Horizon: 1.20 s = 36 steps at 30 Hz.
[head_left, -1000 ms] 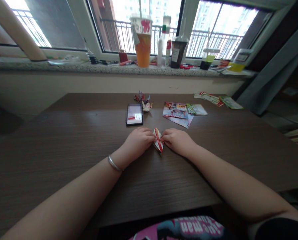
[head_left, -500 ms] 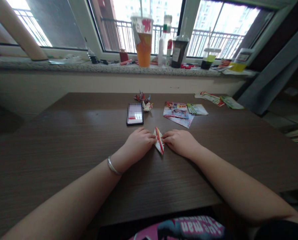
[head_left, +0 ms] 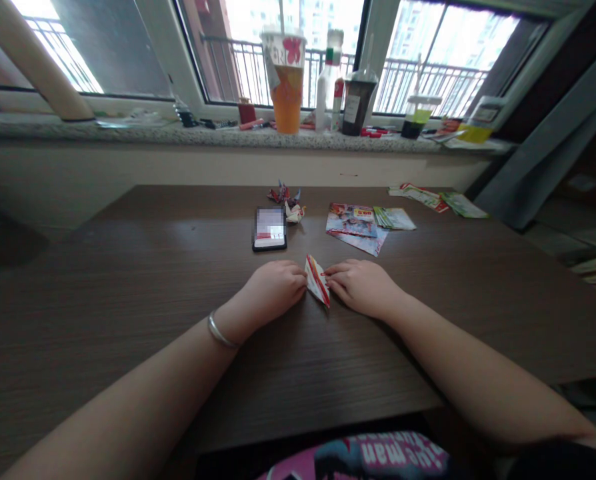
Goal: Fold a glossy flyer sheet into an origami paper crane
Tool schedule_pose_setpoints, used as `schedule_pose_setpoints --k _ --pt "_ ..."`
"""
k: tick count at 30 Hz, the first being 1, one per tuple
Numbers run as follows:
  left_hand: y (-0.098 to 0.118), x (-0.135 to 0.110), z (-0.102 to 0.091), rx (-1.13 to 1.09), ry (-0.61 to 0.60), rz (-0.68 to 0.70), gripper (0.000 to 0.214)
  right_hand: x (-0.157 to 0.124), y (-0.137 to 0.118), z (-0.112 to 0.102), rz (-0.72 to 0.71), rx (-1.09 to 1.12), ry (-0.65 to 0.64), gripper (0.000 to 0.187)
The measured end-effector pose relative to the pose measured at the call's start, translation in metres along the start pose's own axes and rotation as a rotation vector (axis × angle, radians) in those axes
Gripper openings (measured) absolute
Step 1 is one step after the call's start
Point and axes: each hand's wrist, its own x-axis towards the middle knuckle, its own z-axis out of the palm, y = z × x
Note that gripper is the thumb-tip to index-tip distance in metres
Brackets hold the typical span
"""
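Note:
A small piece of folded paper (head_left: 318, 280), white with red and yellow bands, lies on the table in a slim diamond shape, its long points aimed away from me and toward me. At its left corner are the bent fingertips of my left hand (head_left: 278, 287), pressed together, with a silver bangle on that wrist. My right hand (head_left: 361, 283) pinches the opposite corner, thumb and fingers closed on the edge. Exactly how the left fingertips grip the paper is partly hidden.
Beyond my hands lies a phone (head_left: 270, 229), with folded paper figures (head_left: 294, 212) beside it. Printed leaflets (head_left: 352, 220) and green paper slips (head_left: 395, 219) lie to the right, more slips (head_left: 463, 205) farther off. Drink cups (head_left: 288, 93) and bottles line the windowsill (head_left: 203, 135).
My left hand has shifted slightly left. The folded paper has turned a little, its far point moving left and its near point right. My right hand has barely moved.

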Motion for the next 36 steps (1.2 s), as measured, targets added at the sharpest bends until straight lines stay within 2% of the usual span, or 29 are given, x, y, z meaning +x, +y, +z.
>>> schedule_pose_setpoints --k 6,10,14,21,27,30,36 --pt "0.002 -0.002 0.003 -0.043 0.075 0.031 0.018 0.001 0.003 0.002 -0.046 -0.002 0.016 0.041" --pt "0.002 -0.003 0.008 -0.083 0.125 0.034 0.018 0.002 0.01 0.009 -0.062 0.006 0.045 0.037" --pt "0.005 -0.003 0.01 -0.111 0.12 0.065 0.021 0.004 0.017 0.017 -0.103 0.026 0.1 0.037" --pt "0.005 -0.002 0.01 -0.096 0.059 0.054 0.019 0.007 0.017 0.021 -0.011 0.081 0.114 0.034" --pt "0.005 -0.002 0.01 -0.117 0.045 0.017 0.018 0.006 0.016 0.016 0.13 0.107 0.131 0.016" --pt "0.006 -0.002 0.01 -0.112 0.045 -0.01 0.021 0.005 0.017 0.015 0.147 0.108 0.112 0.011" --pt "0.005 -0.002 0.012 -0.1 0.054 -0.012 0.021 0.004 0.014 0.009 0.193 0.073 0.054 0.015"
